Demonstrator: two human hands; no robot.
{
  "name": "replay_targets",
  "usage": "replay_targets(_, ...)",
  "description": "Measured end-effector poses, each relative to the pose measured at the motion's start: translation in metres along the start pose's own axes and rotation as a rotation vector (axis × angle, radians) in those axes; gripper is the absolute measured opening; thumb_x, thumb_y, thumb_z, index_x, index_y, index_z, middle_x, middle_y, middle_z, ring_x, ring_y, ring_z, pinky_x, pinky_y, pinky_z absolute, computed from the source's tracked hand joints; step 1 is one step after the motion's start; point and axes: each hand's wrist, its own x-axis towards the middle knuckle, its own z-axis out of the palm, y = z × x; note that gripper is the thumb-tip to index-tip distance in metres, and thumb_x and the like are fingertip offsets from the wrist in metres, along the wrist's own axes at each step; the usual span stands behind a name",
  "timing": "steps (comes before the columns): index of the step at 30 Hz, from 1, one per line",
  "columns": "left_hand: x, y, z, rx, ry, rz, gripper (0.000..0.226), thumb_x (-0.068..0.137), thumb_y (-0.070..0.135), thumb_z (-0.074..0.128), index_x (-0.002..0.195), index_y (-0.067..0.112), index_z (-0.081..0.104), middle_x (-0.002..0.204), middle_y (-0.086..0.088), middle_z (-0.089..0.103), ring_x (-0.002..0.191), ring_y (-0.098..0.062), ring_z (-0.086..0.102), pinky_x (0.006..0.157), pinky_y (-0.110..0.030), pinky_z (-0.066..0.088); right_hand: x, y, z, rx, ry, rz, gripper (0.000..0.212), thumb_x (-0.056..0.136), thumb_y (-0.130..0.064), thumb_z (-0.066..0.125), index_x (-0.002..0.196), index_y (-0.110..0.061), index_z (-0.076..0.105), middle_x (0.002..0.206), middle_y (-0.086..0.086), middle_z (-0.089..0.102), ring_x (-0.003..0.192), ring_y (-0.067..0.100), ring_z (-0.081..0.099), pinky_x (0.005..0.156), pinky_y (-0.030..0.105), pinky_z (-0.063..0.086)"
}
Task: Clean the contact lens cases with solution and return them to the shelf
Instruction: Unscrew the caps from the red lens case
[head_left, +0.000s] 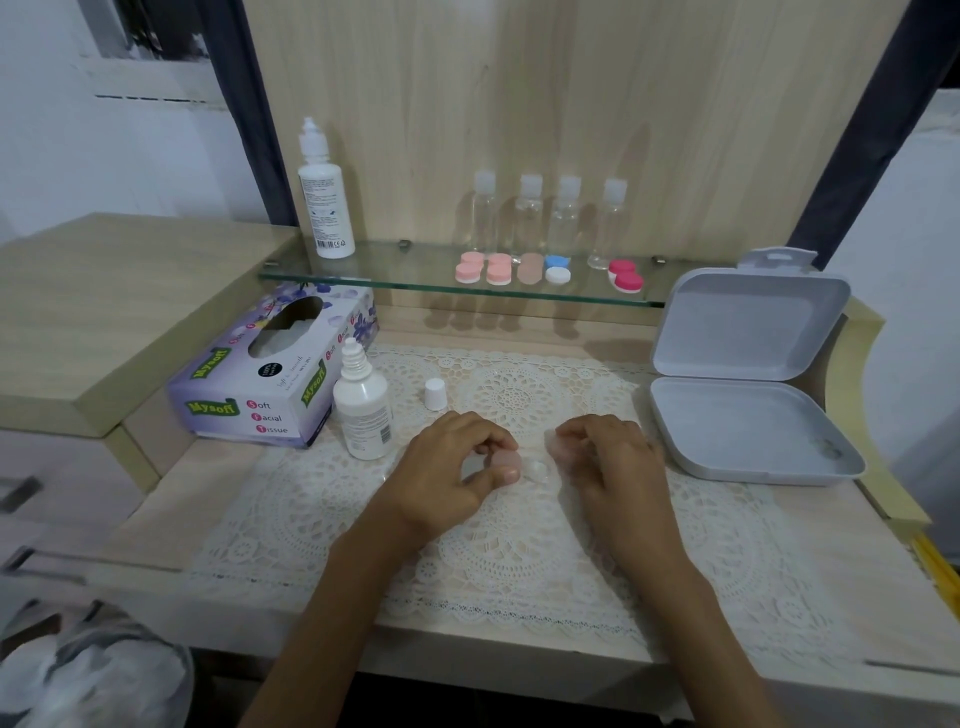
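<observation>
I see a home vanity corner: a lace mat (509, 545) on the table (831, 571), tissue box (270, 379), glass shelf (395, 270) of small bottles (545, 218).

Dim, soft light; blurred, warped edges.

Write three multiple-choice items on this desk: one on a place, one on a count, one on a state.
1. Where does the small white cap stand?
A) on the floor
B) on the lace mat, beside the small bottle
C) in a drawer

2. How many clear bottles stand on the glass shelf?
A) two
B) four
C) six

3. The grey box is:
A) open
B) shut
C) upside down

Answers: 1 B, it stands on the mat next to the uncapped bottle; 2 B, four white-capped ones line the back of the shelf; 3 A, its lid leans back and the inside shows.
</observation>
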Motion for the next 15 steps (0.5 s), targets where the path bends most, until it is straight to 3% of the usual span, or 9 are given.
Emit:
replay_targets(4, 0.0, -0.001, 0.0, 0.005, 0.0, 0.003, 0.021, 0.08, 0.028, 0.074, 0.1, 0.024, 0.067, 0.094, 0.016, 0.061, 0.092, -0.002, 0.053, 0.081, -0.015, 0.037, -0.0014, -0.0069, -0.0024, 0.171, -0.099, -0.064, 0.044, 0.078, -0.009, 0.044, 0.115, -0.024, 0.064, 0.102, -0.017, 0.054, 0.1, 0.008, 0.049, 0.089, 0.037, 0.039)
replay_targets(8, -0.0002, -0.0009, 0.0012, 0.0, -0.003, 0.003, 0.022, 0.08, 0.028, 0.073, 0.101, 0.025, 0.067, 0.094, 0.016, 0.061, 0.093, -0.003, 0.052, 0.081, -0.018, 0.038, -0.0021, -0.0081, -0.0034, 0.061, -0.196, -0.099, 0.045, 0.073, -0.015, 0.044, 0.111, -0.025, 0.066, 0.098, -0.02, 0.049, 0.096, 0.001, 0.042, 0.086, 0.027, 0.026)
replay_targets(15, 0.0002, -0.0014, 0.0005, -0.01, 0.003, 0.012, 0.02, 0.079, 0.029, 0.073, 0.098, 0.027, 0.067, 0.093, 0.016, 0.062, 0.092, -0.004, 0.053, 0.081, -0.019, 0.04, -0.0027, -0.0092, -0.0038, 0.032, -0.233, -0.125, 0.041, 0.073, -0.017, 0.046, 0.108, -0.029, 0.064, 0.094, -0.024, 0.046, 0.094, -0.002, 0.04, 0.087, 0.019, 0.023)
